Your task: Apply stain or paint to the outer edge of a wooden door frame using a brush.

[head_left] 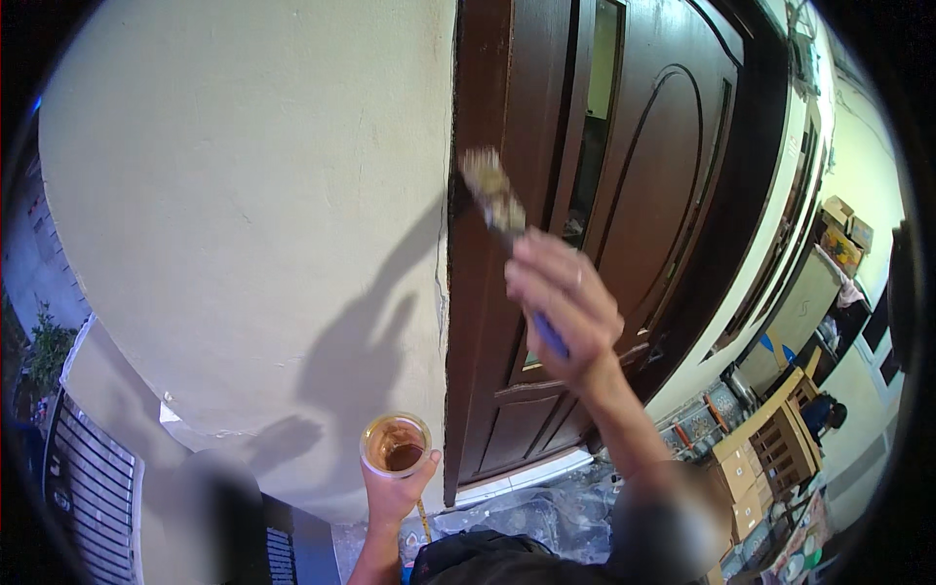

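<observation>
My right hand (pixel 570 307) is raised in front of the dark brown door frame (pixel 480 390), its fingers wrapped round a paintbrush (pixel 499 200) with a blue handle. The bristles look pale and worn, slightly blurred, and point up toward the frame's left edge beside the cream wall (pixel 244 166). Whether they touch the wood I cannot tell. Lower down, my left hand (pixel 395 499) grips a clear round cup (pixel 369 450) from below and the side. Brown liquid that looks like paint (pixel 402 454) lies in its bottom, with smears up the inside.
A brown panelled door (pixel 663 185) with narrow glass strips fills the middle right. At its foot runs a white tiled sill (pixel 526 480). Cardboard boxes (pixel 746 478) and a wooden crate-like piece (pixel 780 439) stand at the right. A metal-barred gate (pixel 93 468) is at the lower left.
</observation>
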A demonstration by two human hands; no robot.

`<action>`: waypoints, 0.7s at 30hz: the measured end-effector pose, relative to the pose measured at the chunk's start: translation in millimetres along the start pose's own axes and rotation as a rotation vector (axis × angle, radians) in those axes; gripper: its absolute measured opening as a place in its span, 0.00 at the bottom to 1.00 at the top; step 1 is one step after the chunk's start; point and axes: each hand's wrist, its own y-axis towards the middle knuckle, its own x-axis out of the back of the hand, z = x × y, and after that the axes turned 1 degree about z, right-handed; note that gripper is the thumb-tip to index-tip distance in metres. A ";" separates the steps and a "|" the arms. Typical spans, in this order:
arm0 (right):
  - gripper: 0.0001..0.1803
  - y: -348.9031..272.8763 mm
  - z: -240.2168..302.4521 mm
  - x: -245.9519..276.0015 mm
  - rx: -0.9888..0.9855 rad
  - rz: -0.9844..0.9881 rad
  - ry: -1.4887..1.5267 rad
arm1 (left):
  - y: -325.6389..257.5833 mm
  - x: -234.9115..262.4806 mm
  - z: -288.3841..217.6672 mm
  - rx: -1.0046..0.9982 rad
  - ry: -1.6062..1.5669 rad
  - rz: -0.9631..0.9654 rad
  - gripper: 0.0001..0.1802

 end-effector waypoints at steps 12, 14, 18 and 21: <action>0.14 81.8 -59.8 14.2 0.148 -0.311 -0.040 | 0.2 -15.0 3.6 0.000 -0.008 0.030 0.23; 0.17 70.3 -58.6 9.4 0.069 -0.174 -0.045 | 1.0 -14.7 6.5 0.020 0.019 0.048 0.23; 0.17 15.6 -27.5 10.6 -0.071 -0.063 0.035 | 4.6 -13.6 8.7 0.021 -0.020 -0.026 0.24; 0.17 -10.7 -1.6 24.0 -0.184 0.028 0.081 | 8.4 -15.2 8.3 0.032 -0.003 0.009 0.24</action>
